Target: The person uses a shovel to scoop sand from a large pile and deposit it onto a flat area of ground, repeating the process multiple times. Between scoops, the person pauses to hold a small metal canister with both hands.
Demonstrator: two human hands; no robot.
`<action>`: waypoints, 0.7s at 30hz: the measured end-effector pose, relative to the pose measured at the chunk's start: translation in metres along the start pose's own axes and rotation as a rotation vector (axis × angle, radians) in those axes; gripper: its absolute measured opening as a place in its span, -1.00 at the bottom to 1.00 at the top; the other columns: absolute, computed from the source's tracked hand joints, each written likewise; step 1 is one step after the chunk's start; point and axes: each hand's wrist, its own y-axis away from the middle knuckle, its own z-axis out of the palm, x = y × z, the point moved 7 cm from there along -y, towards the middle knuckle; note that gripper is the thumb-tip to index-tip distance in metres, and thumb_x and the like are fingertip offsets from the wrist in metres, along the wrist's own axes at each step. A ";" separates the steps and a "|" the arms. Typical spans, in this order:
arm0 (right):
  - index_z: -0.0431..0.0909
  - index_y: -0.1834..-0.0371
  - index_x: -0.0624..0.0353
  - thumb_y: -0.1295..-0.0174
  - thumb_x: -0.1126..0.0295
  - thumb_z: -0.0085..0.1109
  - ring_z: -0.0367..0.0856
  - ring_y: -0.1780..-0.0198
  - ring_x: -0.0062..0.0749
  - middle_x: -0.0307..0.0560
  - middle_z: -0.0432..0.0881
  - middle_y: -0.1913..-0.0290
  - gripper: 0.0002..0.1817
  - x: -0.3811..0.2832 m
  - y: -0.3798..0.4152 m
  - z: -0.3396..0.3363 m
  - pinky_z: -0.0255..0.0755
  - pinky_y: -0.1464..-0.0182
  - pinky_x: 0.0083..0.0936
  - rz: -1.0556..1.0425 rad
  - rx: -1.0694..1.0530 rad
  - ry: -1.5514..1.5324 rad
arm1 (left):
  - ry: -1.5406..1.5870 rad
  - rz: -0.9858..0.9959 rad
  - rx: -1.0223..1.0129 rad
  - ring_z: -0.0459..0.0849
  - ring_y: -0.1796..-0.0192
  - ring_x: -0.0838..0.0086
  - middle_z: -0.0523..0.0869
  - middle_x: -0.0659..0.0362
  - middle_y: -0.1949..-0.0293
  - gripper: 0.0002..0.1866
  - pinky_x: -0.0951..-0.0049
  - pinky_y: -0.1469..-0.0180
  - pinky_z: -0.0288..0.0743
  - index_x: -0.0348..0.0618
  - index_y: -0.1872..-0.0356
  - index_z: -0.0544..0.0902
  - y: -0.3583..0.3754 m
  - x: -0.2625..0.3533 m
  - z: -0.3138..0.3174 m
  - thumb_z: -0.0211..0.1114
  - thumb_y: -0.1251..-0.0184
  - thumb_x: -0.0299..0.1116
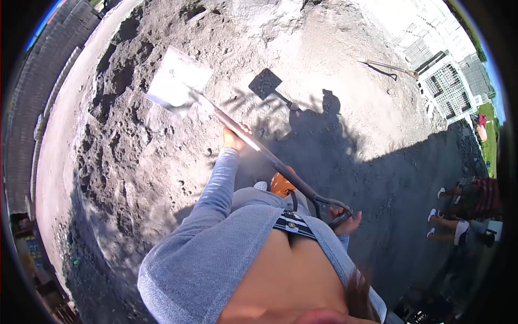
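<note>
A shovel with a broad, pale metal blade (178,80) crosses the view, its blade at the upper left over grey, lumpy soil (121,151). My left hand (236,139) is wrapped round the shaft (264,153), not far below the blade. At the other end, my right hand (345,218) is at the D-shaped handle (340,208), fingers curled round its grip. Beneath the shaft near my feet is an orange item (282,182). The shovel's shadow falls on the ground to the right of the blade.
Another long-handled tool (389,67) lies on the ground at the upper right, by a white plastic crate (445,89) and stacked blocks (421,32). Two people (475,200) are at the right edge. Stacked blocks (38,92) line the far left.
</note>
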 end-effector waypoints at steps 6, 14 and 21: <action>0.52 0.53 0.22 -0.08 -0.20 -0.17 0.42 0.62 -0.33 -0.04 0.48 0.67 -0.38 0.016 -0.065 0.063 0.45 0.35 -0.33 0.124 0.311 0.132 | 0.143 -0.021 0.048 0.44 0.45 0.25 0.48 0.10 0.51 -0.49 0.18 0.30 0.35 -0.24 0.37 0.44 -0.052 0.056 0.128 -0.40 -0.25 -0.03; 0.33 0.78 0.10 0.00 0.00 -0.05 0.28 0.74 -0.32 -0.13 0.28 0.84 -0.57 0.010 -0.229 0.158 0.25 0.64 -0.44 0.155 0.542 0.186 | 0.133 -0.329 0.148 0.34 0.60 0.40 0.37 0.21 0.68 -0.56 0.32 0.52 0.24 -0.06 0.48 0.39 -0.343 0.050 0.141 -0.34 -0.22 0.03; 0.32 0.77 0.12 0.04 0.04 -0.07 0.27 0.74 -0.31 -0.13 0.28 0.82 -0.61 0.034 -0.351 0.326 0.25 0.62 -0.42 0.258 0.634 0.199 | 0.051 -0.501 0.288 0.34 0.63 0.39 0.34 0.23 0.72 -0.58 0.29 0.45 0.24 -0.10 0.54 0.38 -0.414 0.031 0.168 -0.34 -0.17 -0.03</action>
